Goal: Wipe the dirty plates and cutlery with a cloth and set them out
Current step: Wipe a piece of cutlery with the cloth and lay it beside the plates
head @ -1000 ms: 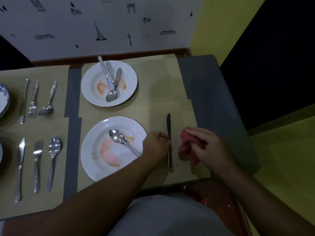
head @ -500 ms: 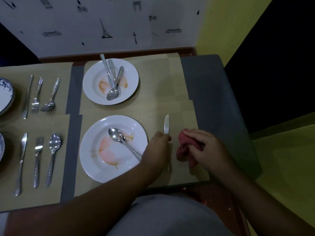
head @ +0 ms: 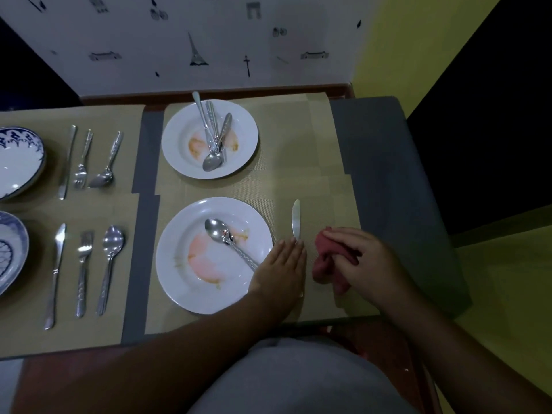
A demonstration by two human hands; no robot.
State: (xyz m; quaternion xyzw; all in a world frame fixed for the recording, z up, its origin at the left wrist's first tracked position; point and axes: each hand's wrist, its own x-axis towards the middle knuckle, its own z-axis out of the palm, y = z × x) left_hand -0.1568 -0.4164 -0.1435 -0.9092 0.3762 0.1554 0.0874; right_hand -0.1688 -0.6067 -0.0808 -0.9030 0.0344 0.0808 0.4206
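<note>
Silver table knife (head: 295, 219) is laid just right of the stained white round plate (head: 179, 234), on which a steel spoon (head: 222, 234) is carried; its handle is covered by the flat, straight-fingered left hand (head: 282, 264). A crumpled red cloth (head: 324, 259) is gripped by the right hand (head: 370, 264) alongside

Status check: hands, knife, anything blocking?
Left hand flat on knife handle, fingers straight. Right hand grips red cloth. Near plate stained, spoon in it. No obstruction seen.

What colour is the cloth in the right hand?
Dull red cloth, gripped by the right hand; head view shows it.
</note>
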